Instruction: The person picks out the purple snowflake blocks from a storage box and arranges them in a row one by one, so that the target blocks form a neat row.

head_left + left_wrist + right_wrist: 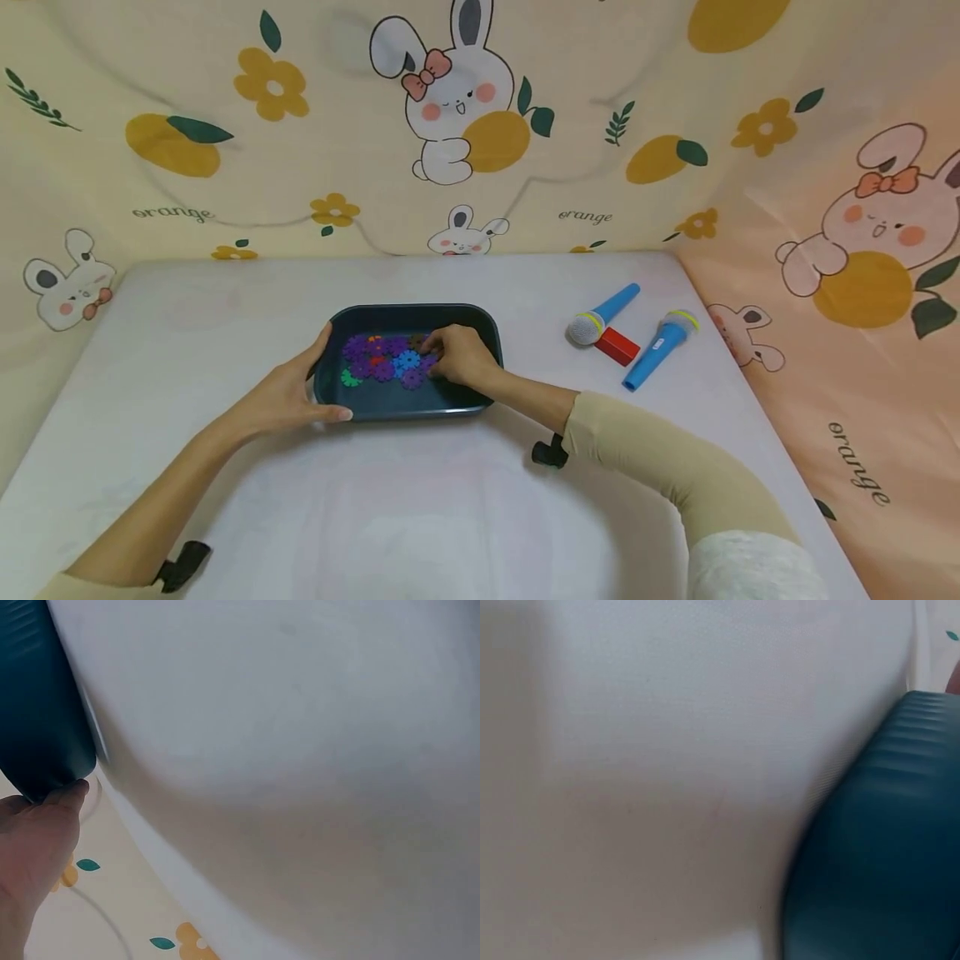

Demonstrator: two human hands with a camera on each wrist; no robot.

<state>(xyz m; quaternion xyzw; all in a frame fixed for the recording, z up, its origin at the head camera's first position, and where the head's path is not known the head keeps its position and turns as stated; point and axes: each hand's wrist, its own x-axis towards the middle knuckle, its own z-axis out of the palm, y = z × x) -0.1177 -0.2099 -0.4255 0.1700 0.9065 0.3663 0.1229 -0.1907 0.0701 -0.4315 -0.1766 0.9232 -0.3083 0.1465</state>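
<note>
A dark blue-green tray (pixel 390 406) sits on the white table, holding several snowflake-shaped plastic discs. Most of these discs (pixel 381 371) are purple; light blue, green, red and orange ones lie among them. My left hand (pixel 288 387) grips the tray's left end, thumb along the near rim. In the left wrist view, the fingers of that hand (pixel 45 840) touch the outer wall of the tray (pixel 45 705). My right hand (pixel 463 357) reaches over the right side of the tray, bent fingertips down among the discs. I cannot tell whether a disc is pinched there.
Right of the tray lie two toy microphones, one (pixel 603 314) pointing away and one (pixel 660 350) nearer the table's right edge. A red block (pixel 617 346) lies between them. Printed cloth with rabbits and oranges (pixel 300 167) rises behind the table (pixel 375 517) and along its sides.
</note>
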